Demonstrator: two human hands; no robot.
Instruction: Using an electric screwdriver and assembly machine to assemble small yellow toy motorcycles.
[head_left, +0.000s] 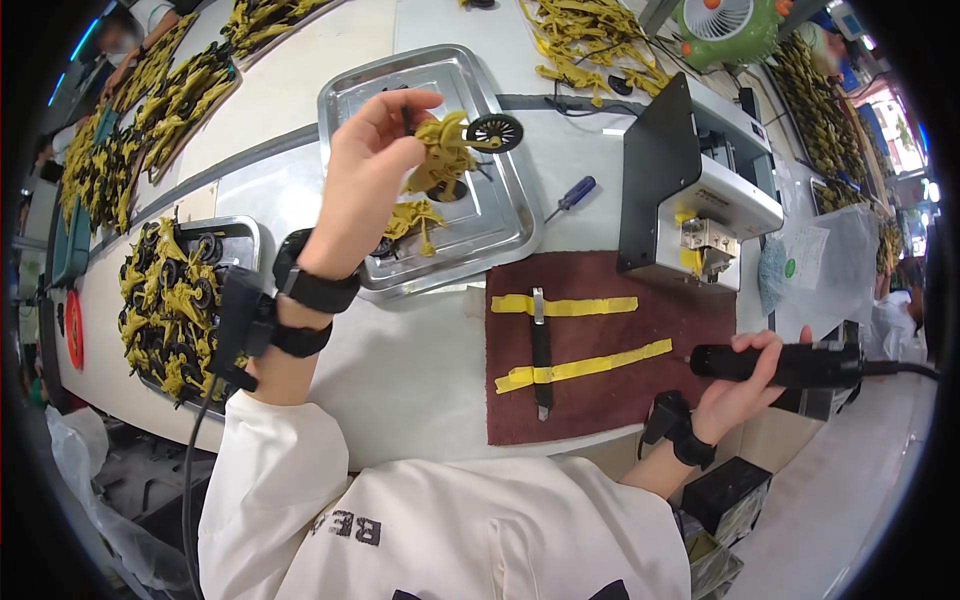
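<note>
My left hand (375,150) is raised over the steel tray (500,245), its thumb and fingers closed on a yellow toy bike (440,150) with a black spoked wheel. Beneath it, more yellow bike parts (410,222) lie in the tray. At the right, my right hand (745,390) grips a black electric screwdriver (780,366). A cable trails from its rear end, and its tip points left above the edge of a brown mat (590,405). Fixed across the mat are two yellow tape strips (610,357) and a dark narrow bar (541,350) with metal ends.
A grey box-shaped machine (700,200) stands beyond the mat. Between it and the tray lies a blue screwdriver (573,195). A second tray (250,235) on the left is heaped with yellow toy bikes (170,310). More yellow parts (590,40) and a green fan (725,30) are at the back.
</note>
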